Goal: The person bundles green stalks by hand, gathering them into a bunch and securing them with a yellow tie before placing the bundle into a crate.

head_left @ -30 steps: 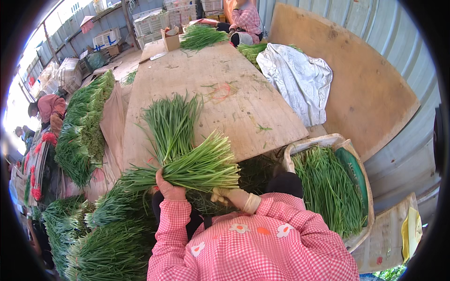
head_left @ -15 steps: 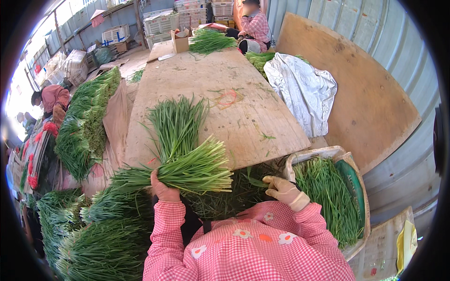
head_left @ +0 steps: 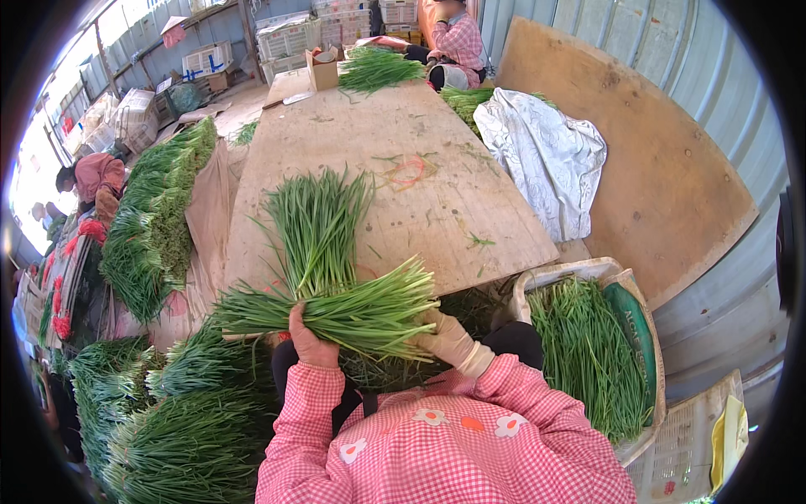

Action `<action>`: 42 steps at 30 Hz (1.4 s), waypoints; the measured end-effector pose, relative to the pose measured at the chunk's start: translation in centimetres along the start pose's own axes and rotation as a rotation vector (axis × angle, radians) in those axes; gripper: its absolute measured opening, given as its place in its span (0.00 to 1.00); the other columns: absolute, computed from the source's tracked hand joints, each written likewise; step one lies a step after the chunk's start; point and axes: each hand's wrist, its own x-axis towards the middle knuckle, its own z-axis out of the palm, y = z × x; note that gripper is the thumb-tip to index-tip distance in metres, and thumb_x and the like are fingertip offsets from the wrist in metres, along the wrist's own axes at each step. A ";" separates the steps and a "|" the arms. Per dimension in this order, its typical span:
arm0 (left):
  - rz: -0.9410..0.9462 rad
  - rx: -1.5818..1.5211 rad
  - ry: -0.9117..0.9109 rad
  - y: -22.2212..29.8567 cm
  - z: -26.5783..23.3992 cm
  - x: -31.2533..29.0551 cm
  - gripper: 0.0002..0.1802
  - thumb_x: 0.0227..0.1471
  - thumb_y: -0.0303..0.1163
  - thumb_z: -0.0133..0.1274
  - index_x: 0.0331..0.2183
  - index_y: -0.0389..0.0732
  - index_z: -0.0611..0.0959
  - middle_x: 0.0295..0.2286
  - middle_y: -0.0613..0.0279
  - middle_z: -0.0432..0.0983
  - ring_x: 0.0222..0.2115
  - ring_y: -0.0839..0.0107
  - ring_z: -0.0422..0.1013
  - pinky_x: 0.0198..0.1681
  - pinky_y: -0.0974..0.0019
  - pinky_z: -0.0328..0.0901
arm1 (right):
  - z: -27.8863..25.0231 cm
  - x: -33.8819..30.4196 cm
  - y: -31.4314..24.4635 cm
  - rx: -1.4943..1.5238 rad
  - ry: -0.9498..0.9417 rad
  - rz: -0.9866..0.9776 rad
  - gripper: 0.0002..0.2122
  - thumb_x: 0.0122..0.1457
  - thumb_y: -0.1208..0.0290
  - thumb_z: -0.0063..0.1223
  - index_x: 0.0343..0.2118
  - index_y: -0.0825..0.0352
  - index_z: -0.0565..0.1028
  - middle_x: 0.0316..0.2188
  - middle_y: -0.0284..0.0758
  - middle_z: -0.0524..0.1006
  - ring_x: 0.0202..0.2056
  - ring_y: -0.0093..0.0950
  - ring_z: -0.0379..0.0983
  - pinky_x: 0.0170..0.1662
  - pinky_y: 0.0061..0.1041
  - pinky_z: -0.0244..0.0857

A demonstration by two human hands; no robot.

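Observation:
My bare left hand [head_left: 314, 338] is closed around a bunch of garlic chives [head_left: 369, 312], held crosswise at the table's near edge. The bunch's dark green leaves point left and its pale stem ends point right. My right hand [head_left: 449, 340], in a cream glove, has its fingers curled against the stem ends, with the fingertips partly hidden by the stalks. Directly beyond the held bunch, another pile of garlic chives [head_left: 319, 223] lies on the wooden table [head_left: 470, 202], leaves pointing away from me.
On my right stands a lined crate [head_left: 519, 307] full of chives. Big chive heaps [head_left: 180, 420] lie at my lower left. A knife [head_left: 288, 101], a small cardboard box [head_left: 322, 71] and more chives occupy the table's far end. A silvery sheet [head_left: 546, 160] lies beside the table; a person [head_left: 457, 42] sits beyond.
My right hand has moved left and now meets the stem ends; the leaf that was by its fingers no longer shows there. My left hand and the bunch have shifted slightly right.

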 end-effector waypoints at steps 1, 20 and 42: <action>-0.022 0.010 0.011 -0.3 -0.3 0.2 0.16 0.48 0.40 0.44 0.33 0.37 0.74 0.32 0.55 0.74 0.33 0.56 0.70 0.40 0.52 0.66 | -0.6 0.2 -0.5 0.007 0.001 0.034 0.15 0.49 0.72 0.59 0.40 0.70 0.72 0.33 0.30 0.75 0.36 0.17 0.68 0.41 0.19 0.63; 0.053 0.034 0.187 2.7 -4.3 2.5 0.23 0.50 0.41 0.37 0.42 0.37 0.76 0.38 0.55 0.74 0.38 0.58 0.70 0.43 0.54 0.65 | -10.4 0.2 3.6 -0.262 0.473 0.009 0.15 0.58 0.56 0.46 0.28 0.65 0.72 0.22 0.30 0.72 0.28 0.21 0.66 0.37 0.22 0.61; 0.065 0.056 0.193 1.0 -4.5 2.2 0.20 0.50 0.44 0.39 0.36 0.40 0.76 0.33 0.59 0.75 0.31 0.59 0.71 0.34 0.55 0.68 | 0.9 -2.9 -5.2 -0.716 0.192 -0.395 0.11 0.55 0.60 0.48 0.26 0.64 0.70 0.21 0.37 0.71 0.23 0.34 0.70 0.26 0.30 0.63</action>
